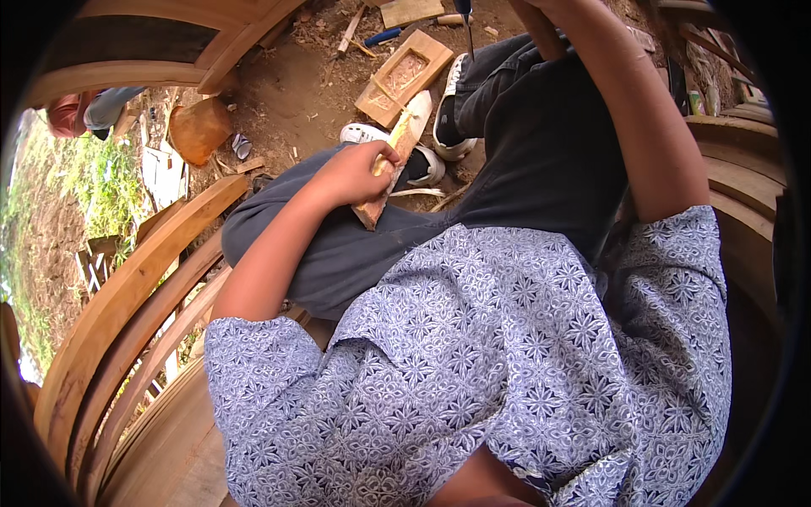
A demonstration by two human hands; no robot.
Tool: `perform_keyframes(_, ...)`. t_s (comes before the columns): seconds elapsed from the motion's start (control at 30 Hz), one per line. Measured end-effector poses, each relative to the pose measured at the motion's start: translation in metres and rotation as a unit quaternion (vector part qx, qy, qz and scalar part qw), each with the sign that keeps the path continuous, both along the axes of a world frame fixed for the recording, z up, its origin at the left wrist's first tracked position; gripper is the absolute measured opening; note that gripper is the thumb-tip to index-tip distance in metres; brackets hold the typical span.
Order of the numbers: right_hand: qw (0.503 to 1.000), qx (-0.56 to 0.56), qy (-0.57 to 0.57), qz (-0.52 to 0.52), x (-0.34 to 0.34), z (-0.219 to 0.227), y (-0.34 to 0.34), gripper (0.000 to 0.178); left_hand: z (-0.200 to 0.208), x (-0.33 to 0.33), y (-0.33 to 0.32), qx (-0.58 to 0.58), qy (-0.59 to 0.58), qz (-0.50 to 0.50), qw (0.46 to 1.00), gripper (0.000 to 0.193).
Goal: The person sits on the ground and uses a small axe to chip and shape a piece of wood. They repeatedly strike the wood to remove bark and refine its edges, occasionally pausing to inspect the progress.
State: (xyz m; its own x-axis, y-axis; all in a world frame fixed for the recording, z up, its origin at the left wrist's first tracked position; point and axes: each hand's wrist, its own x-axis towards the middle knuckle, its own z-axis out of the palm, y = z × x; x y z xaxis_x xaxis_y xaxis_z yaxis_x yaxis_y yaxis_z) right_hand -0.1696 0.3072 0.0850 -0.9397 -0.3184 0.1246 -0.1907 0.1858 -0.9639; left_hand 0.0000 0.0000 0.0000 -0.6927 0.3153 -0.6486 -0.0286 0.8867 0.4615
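My left hand (pixel 359 173) is closed around a narrow length of wood (pixel 405 135), which slants between my knees. The wood's lower end is rough and its upper edge looks pale. At the top edge, my right forearm (pixel 612 76) reaches up. My right hand (pixel 559 7) is mostly cut off there and its fingers are hidden. Just below it, a brown wooden handle-like piece (pixel 541 29) touches my dark trousers. A thin metal tool with a dark blue handle (pixel 464 8) points downward to the left of that hand.
A carved wooden panel (pixel 411 74) lies on the dirt by my shoes. Curved wooden rails (pixel 135 296) flank me on the left, with more wooden slats (pixel 735 173) on the right. A wood stump (pixel 199 131) and another person's leg (pixel 111 106) are at the far left.
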Motion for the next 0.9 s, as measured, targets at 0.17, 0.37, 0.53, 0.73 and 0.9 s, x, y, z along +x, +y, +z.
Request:
perform_keyframes(0.17, 0.998, -0.032, -0.041, -0.045, 0.005, -0.014, -0.001, 0.019, -0.015, 0.014, -0.004, -0.01, 0.026, 0.0, 1.0, 0.037)
perform_keyframes(0.37, 0.997, 0.021, -0.035, -0.062, 0.002, -0.005, 0.002, 0.016, -0.022, -0.004, 0.005, -0.029, 0.064, 0.02, 0.997, 0.04)
perform_keyframes(0.53, 0.996, 0.039, -0.059, -0.055, 0.025, 0.024, 0.003, 0.019, -0.007, -0.005, 0.008, -0.029, -0.002, -0.016, 0.999, 0.04)
perform_keyframes(0.73, 0.999, -0.016, -0.03, 0.005, 0.039, 0.037, 0.006, 0.03, -0.023, 0.009, 0.004, -0.011, -0.036, -0.025, 0.999, 0.042)
perform_keyframes(0.9, 1.0, 0.006, -0.024, -0.001, 0.049, 0.042, -0.006, 0.028, -0.042, 0.005, 0.012, 0.019, -0.04, 0.018, 0.999, 0.042)
